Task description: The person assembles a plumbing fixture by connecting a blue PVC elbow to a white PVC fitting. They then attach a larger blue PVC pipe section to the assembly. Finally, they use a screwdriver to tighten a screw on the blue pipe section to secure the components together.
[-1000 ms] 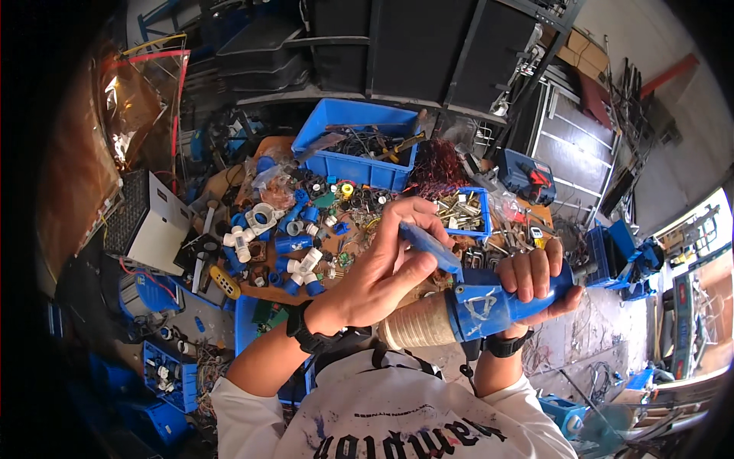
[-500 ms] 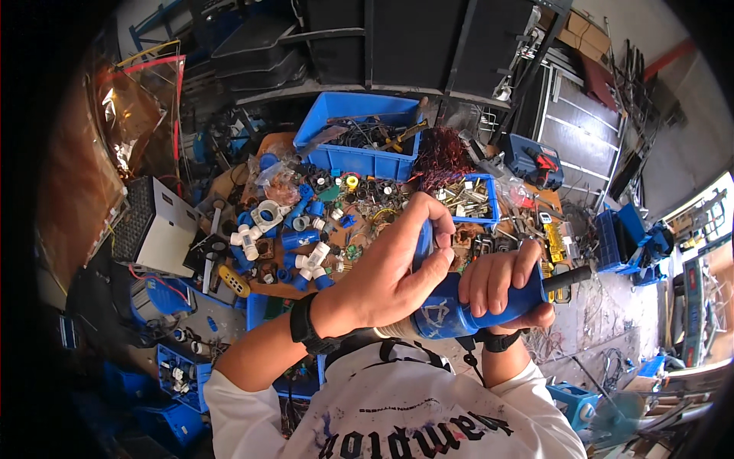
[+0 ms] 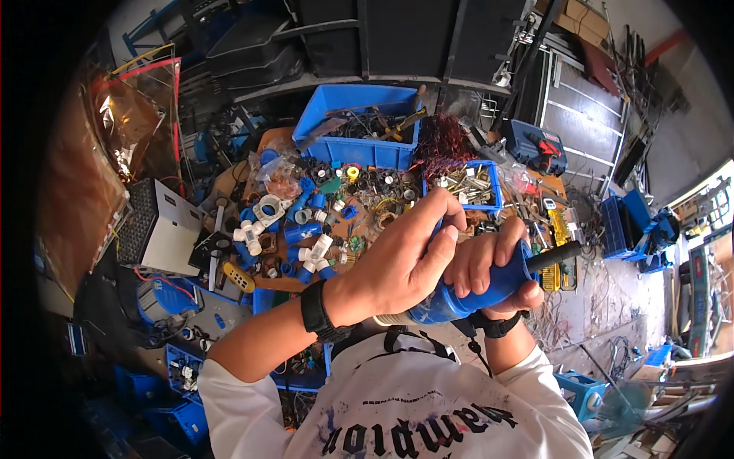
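Observation:
Both hands hold a blue power tool close to my chest, above the cluttered workbench. My right hand is wrapped around the tool's blue body, whose black end sticks out to the right. My left hand reaches across and grips the front part of the same tool, fingers curled over its top. A black watch sits on my left wrist, a black band on my right. The tool's front tip is hidden behind my left hand.
The bench holds several white and blue pipe fittings, a large blue bin of tools, a small blue tray of metal parts and a tangle of copper wire. A white box stands at left. Blue crates sit at right.
The tool has been drawn lower and closer to my chest. My left hand has shifted from the tool's upper part to closing over its front beside my right hand.

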`<state>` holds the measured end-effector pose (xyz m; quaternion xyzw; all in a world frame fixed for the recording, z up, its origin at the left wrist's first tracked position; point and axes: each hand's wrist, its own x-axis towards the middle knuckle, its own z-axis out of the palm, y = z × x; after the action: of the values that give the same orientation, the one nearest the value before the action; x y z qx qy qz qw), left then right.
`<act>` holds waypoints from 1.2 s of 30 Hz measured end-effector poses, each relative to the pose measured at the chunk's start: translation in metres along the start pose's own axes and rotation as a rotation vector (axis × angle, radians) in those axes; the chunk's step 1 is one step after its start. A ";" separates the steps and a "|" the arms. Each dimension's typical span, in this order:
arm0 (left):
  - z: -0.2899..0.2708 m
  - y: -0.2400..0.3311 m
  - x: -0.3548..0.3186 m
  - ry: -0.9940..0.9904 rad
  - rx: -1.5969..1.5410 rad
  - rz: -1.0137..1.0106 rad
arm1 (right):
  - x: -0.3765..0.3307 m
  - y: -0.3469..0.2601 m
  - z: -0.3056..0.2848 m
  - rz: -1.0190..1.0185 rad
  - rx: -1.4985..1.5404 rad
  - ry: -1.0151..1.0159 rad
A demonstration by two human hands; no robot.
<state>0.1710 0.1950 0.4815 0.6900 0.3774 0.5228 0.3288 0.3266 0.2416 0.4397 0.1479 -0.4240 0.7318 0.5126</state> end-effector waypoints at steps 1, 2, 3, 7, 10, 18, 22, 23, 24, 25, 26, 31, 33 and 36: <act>0.002 -0.001 0.001 0.014 -0.011 0.018 | 0.001 0.001 0.000 -0.001 0.010 0.006; 0.001 -0.002 0.001 0.012 -0.026 -0.022 | 0.002 0.002 0.000 -0.003 0.020 0.012; 0.001 -0.002 0.003 0.011 -0.040 -0.063 | 0.003 0.000 -0.001 0.004 -0.017 -0.003; -0.006 -0.014 0.006 0.070 -0.182 -0.221 | 0.006 -0.003 -0.014 -0.013 0.027 0.127; -0.008 -0.011 0.009 0.102 -0.166 -0.247 | 0.009 -0.010 -0.020 -0.026 0.046 0.106; -0.021 -0.007 0.010 0.048 -0.194 -0.359 | 0.014 -0.025 -0.025 -0.023 0.083 0.144; -0.022 0.002 0.008 0.025 -0.209 -0.359 | 0.010 -0.027 -0.036 -0.083 0.146 0.201; -0.022 0.002 0.007 0.014 -0.197 -0.354 | 0.010 -0.029 -0.038 -0.081 0.177 0.195; -0.023 0.001 0.007 0.003 -0.185 -0.349 | 0.010 -0.030 -0.038 -0.082 0.208 0.204; -0.023 0.001 0.006 -0.008 -0.173 -0.343 | 0.010 -0.031 -0.039 -0.083 0.240 0.212; -0.023 0.002 0.006 -0.006 -0.186 -0.365 | 0.010 -0.033 -0.039 -0.084 0.270 0.220; -0.014 0.005 0.002 0.112 -0.348 -0.336 | 0.008 -0.034 -0.041 -0.105 0.292 0.213; -0.014 0.002 0.001 0.108 -0.367 -0.311 | 0.008 -0.037 -0.041 -0.116 0.295 0.225; -0.015 0.002 0.000 0.100 -0.357 -0.312 | 0.009 -0.038 -0.042 -0.120 0.326 0.231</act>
<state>0.1568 0.1945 0.4865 0.5275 0.3967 0.5579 0.5031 0.3650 0.2838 0.4378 0.1690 -0.2289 0.7710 0.5697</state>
